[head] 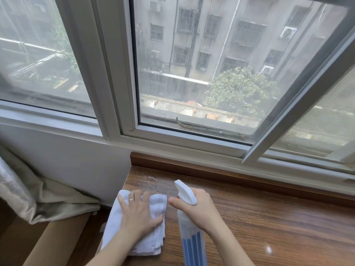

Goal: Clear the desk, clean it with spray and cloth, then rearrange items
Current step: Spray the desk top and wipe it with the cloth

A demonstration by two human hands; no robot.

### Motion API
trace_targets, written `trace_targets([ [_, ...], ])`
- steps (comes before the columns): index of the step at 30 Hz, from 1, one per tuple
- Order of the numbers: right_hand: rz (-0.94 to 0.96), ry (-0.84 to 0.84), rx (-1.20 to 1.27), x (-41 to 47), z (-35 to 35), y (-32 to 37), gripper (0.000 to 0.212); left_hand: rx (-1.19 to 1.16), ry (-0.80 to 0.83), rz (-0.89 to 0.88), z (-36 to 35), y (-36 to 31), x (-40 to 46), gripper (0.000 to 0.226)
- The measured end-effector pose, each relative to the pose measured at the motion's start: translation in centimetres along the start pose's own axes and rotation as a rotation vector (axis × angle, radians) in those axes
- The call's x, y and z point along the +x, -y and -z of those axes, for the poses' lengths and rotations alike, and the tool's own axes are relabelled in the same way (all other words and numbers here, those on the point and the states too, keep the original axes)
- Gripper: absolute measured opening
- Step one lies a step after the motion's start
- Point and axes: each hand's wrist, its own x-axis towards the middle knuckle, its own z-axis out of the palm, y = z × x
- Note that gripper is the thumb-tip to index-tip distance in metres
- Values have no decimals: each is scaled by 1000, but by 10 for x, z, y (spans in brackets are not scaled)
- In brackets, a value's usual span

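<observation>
Left hand flat, fingers spread, pressing white cloth at tabletop left edge — right hand curled round spray bottle just beside it, nozzle toward far-left corner

The lower part of the spray bottle is cut off by the bottom edge, and its neck and trigger are hidden inside the right hand. The left hand covers the middle of the white cloth. Both forearms leave the picture at the bottom. The counter continues past the right edge. The curtain is cut at the left.
</observation>
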Motion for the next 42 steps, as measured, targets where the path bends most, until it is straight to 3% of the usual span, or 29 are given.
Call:
trace_targets([
  [10,14,13,-2,-2,3,-2,48,85,131,32,-13,-4,92,74],
  [19,-27,-3,21,-5,9,-10,44,140,201,30,-5,-4,93,78],
  [31,-3,-46,88,-1,10,-11,35,9,-21,-68,-4,5,13,66],
  [38,38,-83,71,-3,2,-16,31,41,79,-16,-1,4,68,70],
  [42,12,-92,71,-4,-1,-16,35,91,256,26,4,1,90,75],
])
